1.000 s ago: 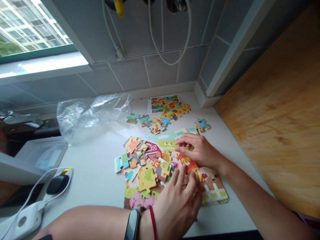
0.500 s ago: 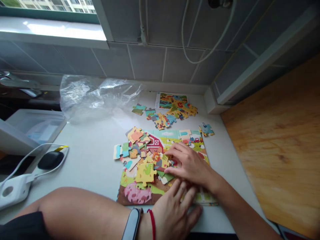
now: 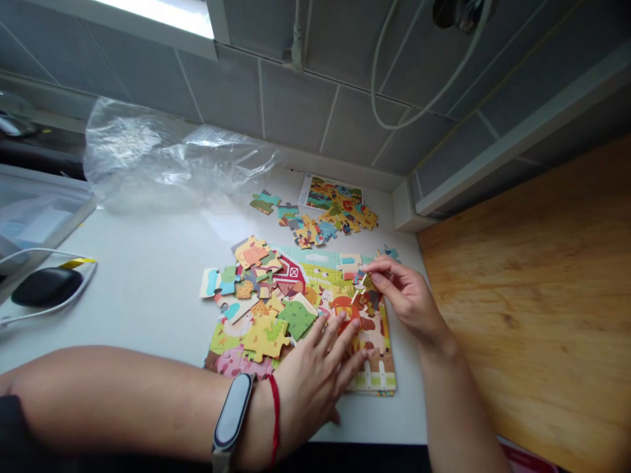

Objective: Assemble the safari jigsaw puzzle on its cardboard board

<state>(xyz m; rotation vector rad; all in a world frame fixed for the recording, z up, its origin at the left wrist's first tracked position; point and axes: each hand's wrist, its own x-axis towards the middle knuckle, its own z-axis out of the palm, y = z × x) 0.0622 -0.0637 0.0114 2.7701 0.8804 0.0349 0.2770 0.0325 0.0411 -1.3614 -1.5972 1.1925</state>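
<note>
Spread flat with fingers apart, my left hand [image 3: 313, 368] rests on the lower part of an assembled farm jigsaw puzzle [image 3: 325, 259]. My right hand [image 3: 411, 299] pinches a puzzle piece [image 3: 363, 288], tilted nearly edge-on above the puzzle's right side. The picture on that piece is hard to make out. Beside my left fingertips shows an orange animal [image 3: 344, 307]. Loose pieces lie heaped on the puzzle's left half, among them a green piece [image 3: 298, 316] and a yellow piece [image 3: 266, 335]. A red barn [image 3: 290, 270] shows behind the heap.
A picture card [image 3: 330, 190] and more loose pieces [image 3: 308, 231] lie at the back. Crumpled clear plastic [image 3: 182, 157] covers the back left. A black device [image 3: 46, 287] with a white cable sits at left. A wooden board [image 3: 537, 295] borders the counter's right side.
My right hand has moved right and lifted a piece off the heap. My left hand has shifted up onto the puzzle. A green piece now shows on the heap. The view has turned.
</note>
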